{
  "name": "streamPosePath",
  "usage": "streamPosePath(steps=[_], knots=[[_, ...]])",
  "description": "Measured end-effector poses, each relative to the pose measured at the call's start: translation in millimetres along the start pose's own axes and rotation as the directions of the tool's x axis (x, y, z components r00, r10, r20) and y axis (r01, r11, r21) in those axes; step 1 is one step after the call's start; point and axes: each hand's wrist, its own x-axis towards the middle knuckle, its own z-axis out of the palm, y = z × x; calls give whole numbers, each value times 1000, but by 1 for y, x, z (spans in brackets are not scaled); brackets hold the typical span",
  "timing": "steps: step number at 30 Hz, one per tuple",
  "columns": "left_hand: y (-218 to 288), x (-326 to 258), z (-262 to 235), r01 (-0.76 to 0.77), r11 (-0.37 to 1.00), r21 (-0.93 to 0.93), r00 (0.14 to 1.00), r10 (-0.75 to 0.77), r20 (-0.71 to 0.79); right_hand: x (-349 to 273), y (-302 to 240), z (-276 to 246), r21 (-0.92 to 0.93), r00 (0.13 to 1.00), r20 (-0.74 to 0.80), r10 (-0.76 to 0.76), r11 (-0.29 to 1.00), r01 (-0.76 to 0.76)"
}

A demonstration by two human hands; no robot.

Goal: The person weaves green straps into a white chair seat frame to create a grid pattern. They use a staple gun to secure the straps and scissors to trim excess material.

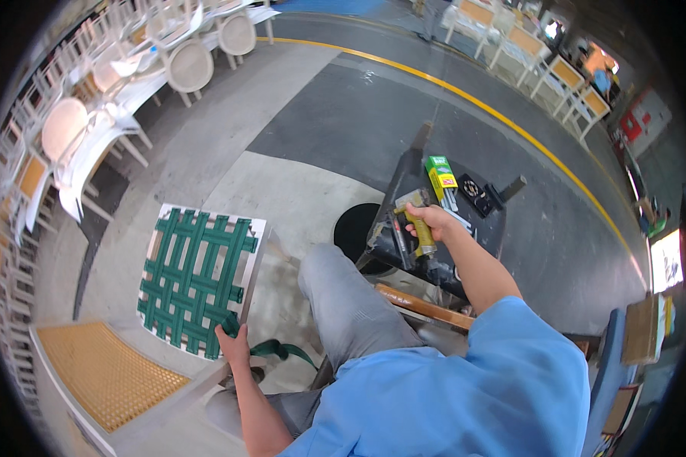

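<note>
Green webbing straps (187,270) are woven in a lattice across a pale chair seat frame (253,263) at my left. My left hand (235,344) is closed on the webbing at the seat's near right corner. A loose green strap (297,352) trails from there toward my leg. My right hand (433,219) grips a yellow-bodied staple gun (424,238) by its handle, over a black work stand (476,240). Beside the gun lie a green and yellow box (440,175) and silvery staple strips (450,200).
The chair's woven cane back (114,369) is at lower left. A black bucket (351,228) stands beside the work stand, which has upright posts (421,137). Rows of pale chairs (189,67) line the left, with more chairs (522,49) beyond the yellow floor line (465,95).
</note>
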Motion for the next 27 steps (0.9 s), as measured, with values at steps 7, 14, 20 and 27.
streamPosePath(steps=[7,14,20,27], knots=[[13,-10,-25,15,991,132,997,-5,-81,8,-2,-19,-485,972,-227,-63,872,-56],[28,-33,-37,109,987,115,993,-114,37,-78,-15,-90,-906,936,-320,-146,337,-257],[38,-41,-61,187,981,49,968,-192,164,-96,36,-60,-863,844,-455,-284,375,-339],[9,-47,-88,248,966,-70,969,-247,17,-105,0,-46,-580,921,-368,-125,805,-122]])
